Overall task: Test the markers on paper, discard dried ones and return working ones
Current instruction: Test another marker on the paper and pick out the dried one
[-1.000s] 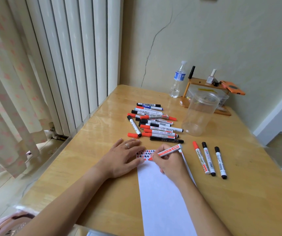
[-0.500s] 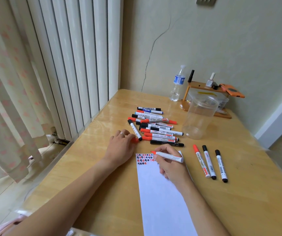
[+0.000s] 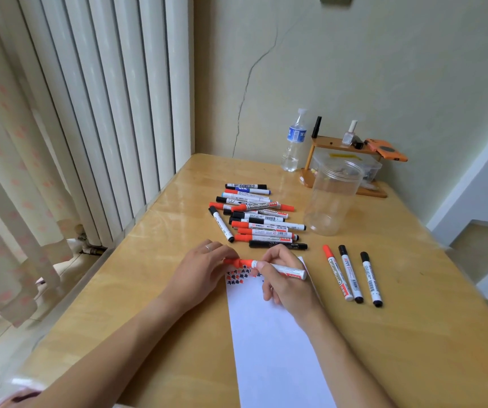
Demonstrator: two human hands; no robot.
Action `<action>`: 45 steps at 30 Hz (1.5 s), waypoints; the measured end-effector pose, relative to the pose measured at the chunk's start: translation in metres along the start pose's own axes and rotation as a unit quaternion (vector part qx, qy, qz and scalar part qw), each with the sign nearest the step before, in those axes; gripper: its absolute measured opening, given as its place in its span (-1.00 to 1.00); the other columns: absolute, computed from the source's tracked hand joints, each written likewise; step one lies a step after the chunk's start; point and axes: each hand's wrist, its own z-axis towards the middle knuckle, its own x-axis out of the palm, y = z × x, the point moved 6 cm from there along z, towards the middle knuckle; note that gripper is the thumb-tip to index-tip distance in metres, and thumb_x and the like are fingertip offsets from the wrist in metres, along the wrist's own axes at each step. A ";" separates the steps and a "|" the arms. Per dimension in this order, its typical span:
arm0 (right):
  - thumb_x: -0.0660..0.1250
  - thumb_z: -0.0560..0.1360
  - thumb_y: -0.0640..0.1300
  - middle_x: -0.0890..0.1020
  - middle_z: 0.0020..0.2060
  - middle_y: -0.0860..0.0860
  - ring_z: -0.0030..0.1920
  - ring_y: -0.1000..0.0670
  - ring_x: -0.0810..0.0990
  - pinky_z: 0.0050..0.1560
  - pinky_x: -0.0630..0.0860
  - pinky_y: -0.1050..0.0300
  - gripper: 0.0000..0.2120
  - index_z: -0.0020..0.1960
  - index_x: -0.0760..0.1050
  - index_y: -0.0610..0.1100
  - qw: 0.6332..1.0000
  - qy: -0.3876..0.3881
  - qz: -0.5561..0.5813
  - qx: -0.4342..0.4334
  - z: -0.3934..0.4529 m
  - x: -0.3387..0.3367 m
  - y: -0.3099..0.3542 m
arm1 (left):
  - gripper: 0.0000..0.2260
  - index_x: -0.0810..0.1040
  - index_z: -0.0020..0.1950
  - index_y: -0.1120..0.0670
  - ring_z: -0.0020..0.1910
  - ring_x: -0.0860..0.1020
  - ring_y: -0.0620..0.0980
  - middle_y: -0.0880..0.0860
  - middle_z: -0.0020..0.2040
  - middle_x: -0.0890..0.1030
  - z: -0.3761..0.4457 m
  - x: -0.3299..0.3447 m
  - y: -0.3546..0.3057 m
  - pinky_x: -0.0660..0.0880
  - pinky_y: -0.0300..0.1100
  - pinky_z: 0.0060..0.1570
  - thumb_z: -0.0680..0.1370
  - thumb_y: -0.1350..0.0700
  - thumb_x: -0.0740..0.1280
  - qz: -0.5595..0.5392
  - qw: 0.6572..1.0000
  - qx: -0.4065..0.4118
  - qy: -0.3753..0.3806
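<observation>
Right hand [image 3: 285, 285] grips a red marker [image 3: 278, 267]; left hand [image 3: 204, 267] pinches its cap [image 3: 232, 262]; pile marker [image 3: 259, 206] reads "WHITEBOARD".

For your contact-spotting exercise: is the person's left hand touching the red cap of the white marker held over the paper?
Touching. The head view shows the left hand pinching the red cap at the marker's end.

wooden table [image 3: 154, 278] with markers [image 3: 259, 217], paper [image 3: 272, 343], jar [image 3: 332, 198]

A marker pile [image 3: 256, 214] lay mid-tabletop [image 3: 148, 260], a jar [image 3: 332, 198] to its right, paper [image 3: 272, 343] at the near edge.
</observation>
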 end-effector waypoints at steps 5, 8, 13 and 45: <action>0.49 0.57 -0.17 0.54 -0.41 -0.12 -0.45 -0.01 0.47 -0.47 0.34 0.22 -0.86 -0.04 0.53 -0.14 1.000 0.023 -0.016 -0.006 0.001 0.003 -0.001 | -0.90 0.59 0.12 0.01 0.01 0.50 -0.05 -0.09 0.01 0.59 -0.002 -0.001 -0.008 0.50 -0.13 -0.05 0.61 0.10 0.39 -0.014 0.999 0.046 0.015; 0.52 0.54 -0.21 0.57 -0.36 0.00 -0.39 -0.02 0.45 -0.43 0.36 0.22 -0.89 -0.03 0.59 -0.16 1.000 0.017 -0.006 -0.007 0.002 0.001 0.000 | -0.89 0.57 0.14 0.01 0.02 0.50 -0.05 -0.08 0.02 0.57 -0.003 -0.003 -0.008 0.51 -0.11 -0.05 0.63 0.07 0.33 -0.017 0.999 0.044 0.007; 0.49 0.54 -0.08 0.67 -0.21 -0.12 -0.29 -0.09 0.57 -0.32 0.48 0.13 -0.84 0.07 0.68 -0.13 0.996 0.048 0.077 0.024 0.000 0.003 0.001 | -0.86 0.55 0.15 0.03 -0.01 0.50 -0.05 -0.07 0.00 0.57 -0.002 -0.003 -0.009 0.50 -0.10 -0.07 0.62 0.21 0.36 -0.021 0.999 0.032 -0.001; 0.54 0.49 -0.03 0.59 -0.26 0.21 -0.24 0.10 0.49 -0.27 0.42 0.10 -0.85 -0.09 0.57 -0.01 0.937 -0.036 -0.306 -0.165 -0.001 0.000 -0.007 | -0.81 0.69 0.16 0.05 -0.04 0.54 -0.07 -0.05 -0.04 0.64 -0.006 0.003 -0.005 0.43 -0.31 -0.07 0.60 0.09 0.36 -0.023 0.997 0.066 0.027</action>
